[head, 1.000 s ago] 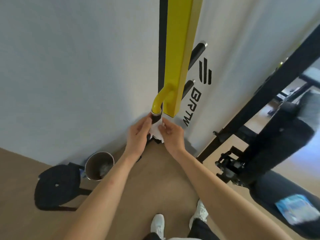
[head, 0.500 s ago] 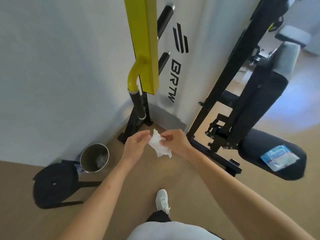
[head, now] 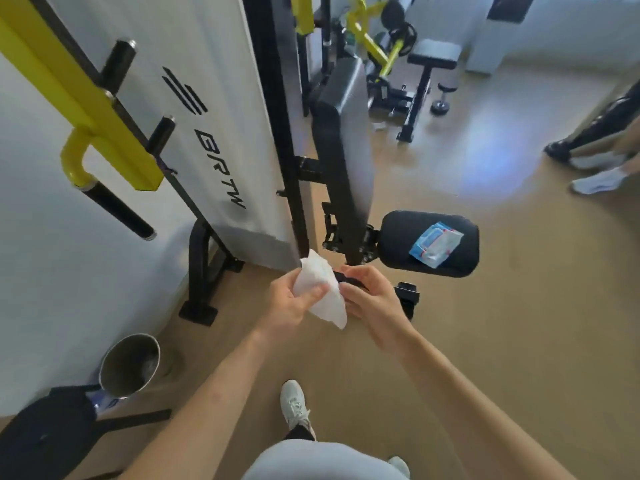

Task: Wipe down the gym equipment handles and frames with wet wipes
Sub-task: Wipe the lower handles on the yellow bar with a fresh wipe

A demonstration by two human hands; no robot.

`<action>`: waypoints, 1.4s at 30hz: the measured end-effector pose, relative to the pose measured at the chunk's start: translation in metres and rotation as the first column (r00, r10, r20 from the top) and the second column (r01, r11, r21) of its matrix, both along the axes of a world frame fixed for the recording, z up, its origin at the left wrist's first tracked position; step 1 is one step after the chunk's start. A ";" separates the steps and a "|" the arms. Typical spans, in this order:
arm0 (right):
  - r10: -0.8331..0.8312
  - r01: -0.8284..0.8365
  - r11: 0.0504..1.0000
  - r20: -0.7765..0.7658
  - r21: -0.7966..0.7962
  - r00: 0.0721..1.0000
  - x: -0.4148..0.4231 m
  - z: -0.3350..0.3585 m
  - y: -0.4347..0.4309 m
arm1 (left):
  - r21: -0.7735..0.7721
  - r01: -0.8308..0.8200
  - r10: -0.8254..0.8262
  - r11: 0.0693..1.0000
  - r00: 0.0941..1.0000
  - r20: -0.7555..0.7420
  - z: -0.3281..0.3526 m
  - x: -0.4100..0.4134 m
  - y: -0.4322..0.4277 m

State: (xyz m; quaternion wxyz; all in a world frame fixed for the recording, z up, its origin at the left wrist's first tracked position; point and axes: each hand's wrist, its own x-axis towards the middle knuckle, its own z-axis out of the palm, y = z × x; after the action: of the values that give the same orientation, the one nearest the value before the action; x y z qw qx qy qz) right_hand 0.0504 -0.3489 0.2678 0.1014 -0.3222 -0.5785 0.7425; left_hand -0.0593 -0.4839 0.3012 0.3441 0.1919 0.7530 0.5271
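A white wet wipe (head: 322, 289) is held between both hands in the middle of the view, above the tan floor. My left hand (head: 294, 303) pinches its upper part with the thumb across it. My right hand (head: 372, 297) holds its right edge with the fingers curled in. The yellow arm (head: 86, 98) with its black grip handle (head: 117, 211) hangs at the upper left, apart from my hands. A blue and white pack of wet wipes (head: 434, 245) lies on the black seat pad (head: 398, 233) to the right.
A steel bin (head: 130, 362) stands on the floor at lower left beside a black stool (head: 45, 441). The machine's black frame (head: 277, 133) and white panel (head: 221, 98) rise ahead. More benches stand at the back. Another person's feet (head: 595, 181) are at right. My shoe (head: 294, 407) is below.
My hands came away from the black grip handle with the wipe and now hold it lower and further right. My view swung right, bringing the seat pad and the room into sight.
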 end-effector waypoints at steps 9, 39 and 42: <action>0.026 -0.027 0.997 -0.024 -0.070 0.999 0.163 0.015 0.110 | 0.048 0.209 -0.212 0.977 0.974 0.077 0.003 0.138 0.105; -0.013 -0.013 0.964 0.097 0.266 0.995 0.082 -0.026 0.557 | 0.181 -0.420 0.295 0.889 0.829 0.475 -0.049 0.098 0.547; 0.158 -0.169 0.881 0.063 0.442 0.985 0.058 -0.031 0.613 | 0.147 -0.514 0.412 0.845 0.802 0.433 -0.050 0.085 0.606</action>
State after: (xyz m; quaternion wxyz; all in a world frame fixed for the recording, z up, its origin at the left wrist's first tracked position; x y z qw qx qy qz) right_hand 0.1081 0.2640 0.2365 0.1021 -0.2499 -0.7593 0.5921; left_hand 0.0261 0.1220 0.2512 0.3170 -0.0639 0.6194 0.7154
